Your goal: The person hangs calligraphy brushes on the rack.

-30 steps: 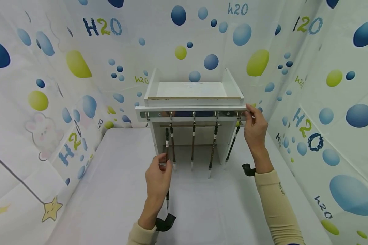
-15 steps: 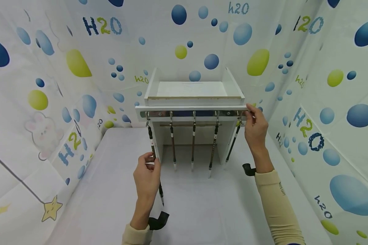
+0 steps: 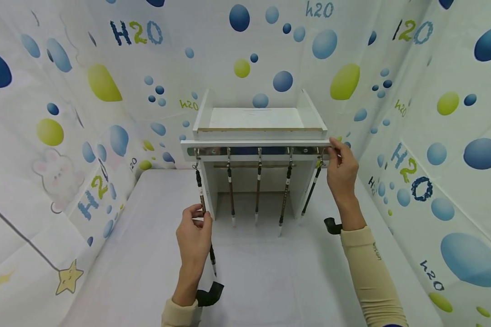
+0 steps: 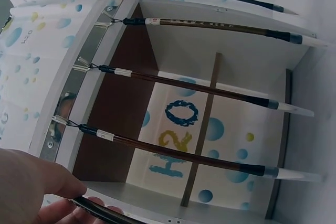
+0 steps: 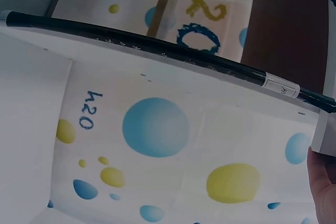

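My left hand (image 3: 194, 236) pinches a dark-handled calligraphy brush (image 3: 200, 190) partway down its handle. The brush leans slightly, tip down, with its hanging loop at the leftmost hook (image 3: 196, 153); whether the loop is over the hook I cannot tell. In the left wrist view, my thumb and fingers lie round this brush (image 4: 105, 212). My right hand (image 3: 342, 177) holds the right end of the white rack's (image 3: 253, 143) front rail between thumb and fingers. Beside it hangs a black brush (image 5: 157, 48), large in the right wrist view. More brushes (image 4: 178, 153) hang along the metal hook strip (image 3: 243, 151).
The rack has an open white tray (image 3: 253, 119) on top and side panels (image 3: 208, 190) below. It stands on a white-covered table (image 3: 155, 236), against a wall cloth (image 3: 212, 45) printed with blue and green dots.
My left hand has carried the brush leftward, from beside the second hanging brush to the leftmost hook, then shifted slightly further left. The right hand keeps its place on the rail.
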A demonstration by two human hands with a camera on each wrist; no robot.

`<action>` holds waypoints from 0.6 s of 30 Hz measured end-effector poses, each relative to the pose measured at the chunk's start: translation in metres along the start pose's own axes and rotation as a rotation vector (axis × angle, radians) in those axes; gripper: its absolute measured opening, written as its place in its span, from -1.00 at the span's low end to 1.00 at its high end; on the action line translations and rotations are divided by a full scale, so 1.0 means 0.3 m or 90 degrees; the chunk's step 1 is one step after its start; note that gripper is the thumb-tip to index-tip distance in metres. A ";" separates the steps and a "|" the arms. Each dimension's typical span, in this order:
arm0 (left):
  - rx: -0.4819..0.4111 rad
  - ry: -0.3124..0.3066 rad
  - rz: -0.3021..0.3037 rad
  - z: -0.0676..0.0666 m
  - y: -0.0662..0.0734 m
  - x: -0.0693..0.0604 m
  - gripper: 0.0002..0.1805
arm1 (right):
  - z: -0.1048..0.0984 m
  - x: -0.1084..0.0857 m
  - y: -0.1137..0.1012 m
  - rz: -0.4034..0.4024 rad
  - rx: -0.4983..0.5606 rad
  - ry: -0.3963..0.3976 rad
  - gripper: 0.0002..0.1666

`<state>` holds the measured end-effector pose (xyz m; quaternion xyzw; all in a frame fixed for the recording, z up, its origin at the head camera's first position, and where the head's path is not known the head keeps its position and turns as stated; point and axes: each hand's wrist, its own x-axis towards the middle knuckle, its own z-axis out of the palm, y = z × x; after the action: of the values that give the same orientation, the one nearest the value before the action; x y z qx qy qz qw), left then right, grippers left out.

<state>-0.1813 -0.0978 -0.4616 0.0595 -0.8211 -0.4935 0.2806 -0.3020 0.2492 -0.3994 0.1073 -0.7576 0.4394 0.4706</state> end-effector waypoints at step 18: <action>0.016 -0.006 -0.001 0.008 -0.015 0.025 -0.68 | 0.000 0.002 -0.009 0.005 0.000 0.002 -0.64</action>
<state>-0.1896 -0.1011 -0.4632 0.0615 -0.8284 -0.4838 0.2757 -0.3008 0.2478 -0.3976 0.1040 -0.7573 0.4414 0.4700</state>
